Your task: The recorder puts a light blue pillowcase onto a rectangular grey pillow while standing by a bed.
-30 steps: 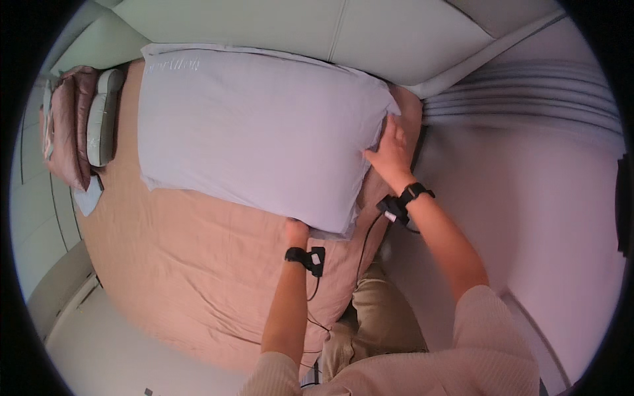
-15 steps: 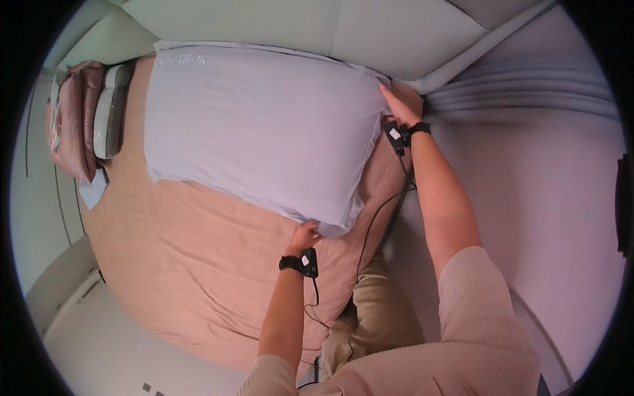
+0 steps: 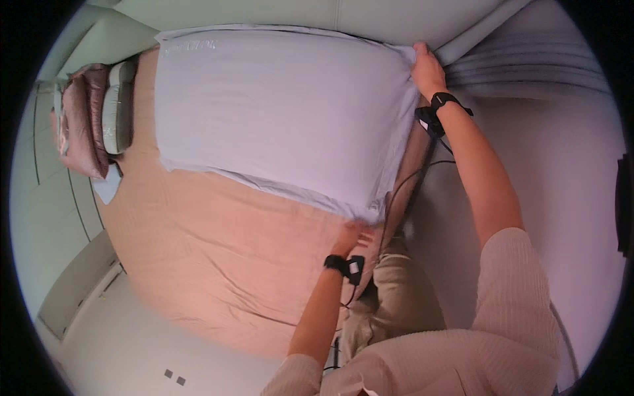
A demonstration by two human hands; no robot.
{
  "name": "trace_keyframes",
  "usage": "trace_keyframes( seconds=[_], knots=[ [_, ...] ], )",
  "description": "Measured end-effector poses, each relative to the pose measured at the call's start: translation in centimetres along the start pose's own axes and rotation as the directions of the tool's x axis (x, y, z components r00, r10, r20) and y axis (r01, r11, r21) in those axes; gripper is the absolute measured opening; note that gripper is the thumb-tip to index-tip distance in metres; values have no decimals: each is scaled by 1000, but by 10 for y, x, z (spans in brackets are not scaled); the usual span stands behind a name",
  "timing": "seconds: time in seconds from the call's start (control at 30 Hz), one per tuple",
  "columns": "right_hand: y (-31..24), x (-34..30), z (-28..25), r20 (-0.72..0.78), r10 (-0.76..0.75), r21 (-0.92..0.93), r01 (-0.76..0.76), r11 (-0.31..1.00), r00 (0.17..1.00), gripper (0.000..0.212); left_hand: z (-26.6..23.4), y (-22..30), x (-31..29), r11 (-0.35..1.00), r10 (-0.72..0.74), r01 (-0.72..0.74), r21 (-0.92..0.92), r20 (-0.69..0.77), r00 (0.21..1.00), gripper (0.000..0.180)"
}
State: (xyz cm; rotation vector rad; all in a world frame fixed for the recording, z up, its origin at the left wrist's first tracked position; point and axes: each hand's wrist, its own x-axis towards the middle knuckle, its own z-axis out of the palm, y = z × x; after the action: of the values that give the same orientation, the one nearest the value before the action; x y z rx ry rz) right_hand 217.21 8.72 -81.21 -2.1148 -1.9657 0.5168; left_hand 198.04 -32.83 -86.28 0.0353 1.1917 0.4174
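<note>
A pale lilac sheet (image 3: 277, 112) lies spread over the upper half of a bed with a peach-coloured cover (image 3: 218, 264). My right hand (image 3: 426, 66) reaches far up and grips the sheet's top right corner beside the headboard. My left hand (image 3: 353, 236) rests at the sheet's lower right corner, its fingers on or under the hem; how firmly it holds is hard to see. Both wrists carry black bands with cables trailing down.
A stack of brown and grey-green pillows (image 3: 92, 125) sits at the bed's left side. A pale padded headboard (image 3: 343, 16) runs along the top. A grey striped surface (image 3: 528, 63) lies to the right, and light floor (image 3: 132, 350) at lower left.
My right hand slid up along the sheet's right edge to the top corner. My left hand shifted slightly right and down along the lower hem. The sheet now lies flatter and wider.
</note>
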Motion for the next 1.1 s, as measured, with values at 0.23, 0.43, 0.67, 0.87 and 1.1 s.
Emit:
trace_keyframes(
  seconds=[0.23, 0.43, 0.67, 0.87, 1.1],
  knots=[
    [-100, -108, 1, 45, -322, -273, 322, 906, 946, 83, -159, 74, -25, 627, 732, -108, 772, -537, 419, 19],
    [-125, -117, 57, 409, -84, -391, 257, 884, 909, 85, -162, 248, -72, 264, 947, -248, 932, -201, 251, 61],
    [-142, -115, 30, 395, 36, -490, 178, 853, 918, 78, -151, 229, -80, 261, 861, 92, 961, -274, 429, 64],
    [-168, -211, -49, 414, -154, -265, 280, 923, 897, 95, -170, 99, -247, 632, 522, -98, 768, -330, 787, 61],
    [-140, -530, -175, 470, -342, 219, 267, 938, 814, 48, -134, -127, -635, 751, 660, -564, 343, -432, 615, 36]
  ],
)
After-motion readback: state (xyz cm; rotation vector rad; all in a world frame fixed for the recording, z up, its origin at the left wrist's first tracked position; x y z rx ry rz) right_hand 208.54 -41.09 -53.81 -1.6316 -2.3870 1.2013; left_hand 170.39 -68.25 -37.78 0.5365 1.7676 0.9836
